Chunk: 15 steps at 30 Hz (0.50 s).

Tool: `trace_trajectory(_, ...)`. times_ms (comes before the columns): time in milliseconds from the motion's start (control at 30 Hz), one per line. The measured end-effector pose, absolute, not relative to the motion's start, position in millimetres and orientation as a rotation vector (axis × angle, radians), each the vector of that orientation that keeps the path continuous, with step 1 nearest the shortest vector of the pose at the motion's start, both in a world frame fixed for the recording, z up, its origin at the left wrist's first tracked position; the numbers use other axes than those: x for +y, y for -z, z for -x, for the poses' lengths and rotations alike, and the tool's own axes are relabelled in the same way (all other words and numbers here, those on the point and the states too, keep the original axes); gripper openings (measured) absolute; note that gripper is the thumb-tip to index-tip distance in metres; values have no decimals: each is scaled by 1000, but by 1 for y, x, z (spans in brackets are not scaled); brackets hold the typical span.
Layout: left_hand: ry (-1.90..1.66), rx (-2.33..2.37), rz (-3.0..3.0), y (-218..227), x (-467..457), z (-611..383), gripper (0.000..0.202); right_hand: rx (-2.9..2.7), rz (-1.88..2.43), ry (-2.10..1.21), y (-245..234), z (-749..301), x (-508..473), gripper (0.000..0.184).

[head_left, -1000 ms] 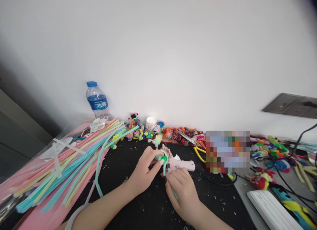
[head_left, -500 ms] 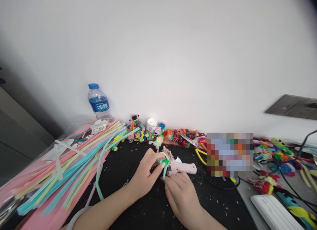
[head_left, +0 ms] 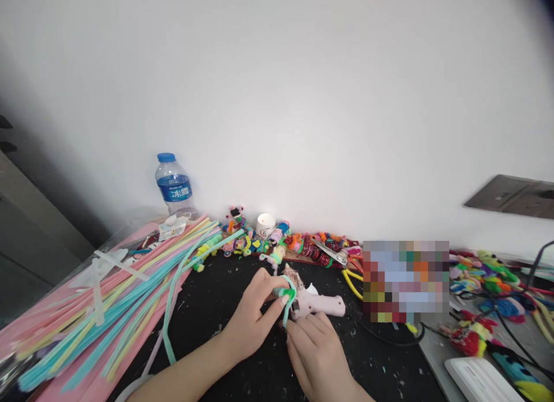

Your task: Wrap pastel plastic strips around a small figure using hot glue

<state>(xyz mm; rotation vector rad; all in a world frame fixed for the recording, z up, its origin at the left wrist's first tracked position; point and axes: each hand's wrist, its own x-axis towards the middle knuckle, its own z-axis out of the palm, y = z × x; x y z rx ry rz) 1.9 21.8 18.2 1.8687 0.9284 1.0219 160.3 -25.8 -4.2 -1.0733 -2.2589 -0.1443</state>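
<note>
Between the thumb and fingers of my left hand (head_left: pixel 255 309) is a small coil of mint pipe cleaner (head_left: pixel 291 283) with a bright green part at its middle. My right hand (head_left: pixel 318 347) is closed, its fingertips pinching the strand that hangs down from the coil. Just behind my right hand lies a pale pink glue gun (head_left: pixel 322 304), its brownish, stained nozzle end pointing toward the wall. My fingers hide part of the coil and of the glue gun.
Loose pastel pipe cleaners (head_left: pixel 130 292) fan across pink sheets at left, beside a water bottle (head_left: pixel 175 188). Along the wall stand a paper cup (head_left: pixel 265 224), fuzzy figures and scissors (head_left: pixel 331 253). At right are a black cable (head_left: pixel 389 341) and a white box-shaped object (head_left: pixel 485 382).
The whole view has shifted slightly, so things sit lower in the picture. Both hands keep their hold on the pipe cleaner, with hardly any movement.
</note>
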Motion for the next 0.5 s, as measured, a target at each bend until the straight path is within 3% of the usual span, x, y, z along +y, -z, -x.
trace_trajectory(500,-1111,851,-1683,-10,24,-3,13,-2184,1144,85,2,-163,-26,20)
